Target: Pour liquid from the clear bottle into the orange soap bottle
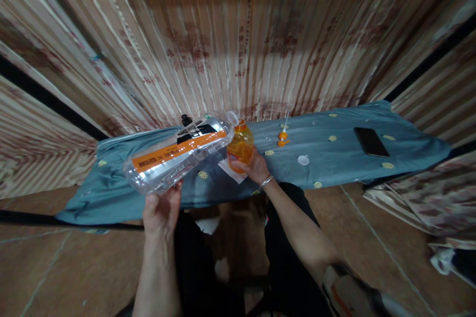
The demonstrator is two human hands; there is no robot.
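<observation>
My left hand [162, 208] holds a large clear bottle [182, 153] with a silver and orange label from below. The bottle lies tilted, its mouth to the right, at the open neck of a small orange bottle [240, 146]. Around the lower part of that orange bottle are the fingers of my right hand [255, 166], which keeps it upright over a white tissue [233, 172]. An orange pump top [283, 137] with a clear tube lies to the right, near a white round cap [303, 160]. Whether liquid passes between the bottles cannot be made out.
A blue cloth [312, 133] with yellow patterns covers the narrow table. A black phone [371, 141] lies toward its right end. Behind the large bottle is a small black object [186, 120]. Striped curtains [223, 34] hang close behind the table.
</observation>
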